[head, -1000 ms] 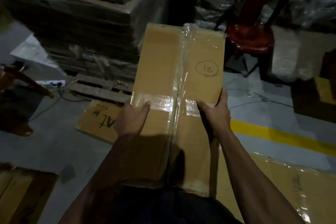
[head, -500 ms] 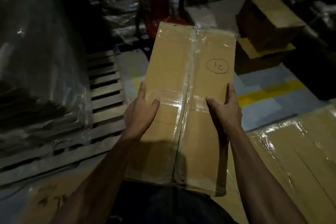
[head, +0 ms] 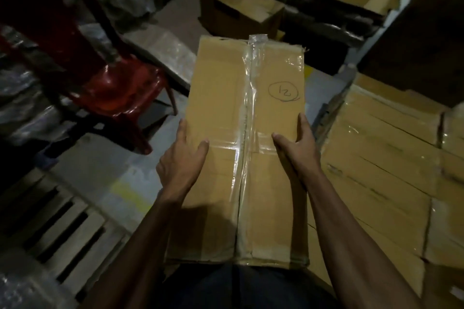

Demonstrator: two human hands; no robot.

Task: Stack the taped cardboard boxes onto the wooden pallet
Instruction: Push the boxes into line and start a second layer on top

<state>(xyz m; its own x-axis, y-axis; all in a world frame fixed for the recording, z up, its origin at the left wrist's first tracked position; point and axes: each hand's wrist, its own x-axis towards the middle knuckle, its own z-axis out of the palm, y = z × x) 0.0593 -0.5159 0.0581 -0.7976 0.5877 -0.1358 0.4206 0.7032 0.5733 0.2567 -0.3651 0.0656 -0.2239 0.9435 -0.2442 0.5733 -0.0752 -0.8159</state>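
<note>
I carry a long taped cardboard box (head: 221,98) in front of my body, its top marked with a circled "12". My left hand (head: 182,162) grips its left edge, thumb on top. My right hand (head: 298,150) grips the right edge the same way. Clear tape runs down the middle seam and across the top. A wooden pallet (head: 62,231) lies on the floor at the lower left. To the right lie several taped boxes (head: 391,163), flat and side by side, below the carried one.
A red plastic chair (head: 100,70) stands at the left. An open cardboard box (head: 238,7) sits on the floor ahead. Plastic-wrapped goods (head: 20,98) fill the far left. A dark tall shape (head: 421,32) stands at the upper right. The grey floor (head: 113,178) has a faded yellow mark.
My view has swung to the right: the pallet slid to the lower left, the red chair moved left, and the taped boxes on the right came into fuller view. Both hands keep their grip.
</note>
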